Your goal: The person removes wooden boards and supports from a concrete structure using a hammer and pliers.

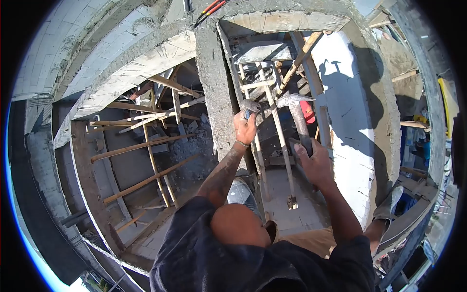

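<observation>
My left hand (244,129) is closed around a grey metal tool (250,105) with a blunt top and a bit of blue below it; its lower part is hidden. It sits at the edge of the rough concrete beam (216,82). My right hand (315,163) grips a hammer (297,113) by its handle. The hammer's long, pointed metal head is raised to the right of the left hand's tool, apart from it. A red object (307,112), partly covered by the hammer, shows lower down.
Deep openings lie on both sides of the beam, crossed by wooden poles (146,146) and props (275,114). My shoes (242,194) stand on narrow edges. A red-handled tool (211,9) lies on the concrete ahead. White blockwork (340,112) catches my shadow at right.
</observation>
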